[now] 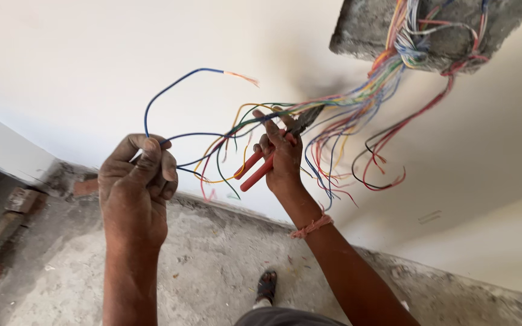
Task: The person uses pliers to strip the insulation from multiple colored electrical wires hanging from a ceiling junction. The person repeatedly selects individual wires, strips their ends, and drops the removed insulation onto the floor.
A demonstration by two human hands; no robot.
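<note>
While your left hand (137, 178) pinches blue wire (164, 96), fist closed, wire loops up toward white wall (61, 54). Your right hand (282, 154) grips red-handled pliers (267, 163), jaws at wire bundle (357, 99) spilling from rough wall opening (370, 30). Thread bracelet (312, 226) on right wrist. Concrete floor (212, 265) below.

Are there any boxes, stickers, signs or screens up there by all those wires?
None in view: no package, label, sign or screen.
Only a rough grey wall opening at top right, with colourful wires spilling out.
The right hand holds red-handled pliers; the left hand pinches a blue wire.
</note>
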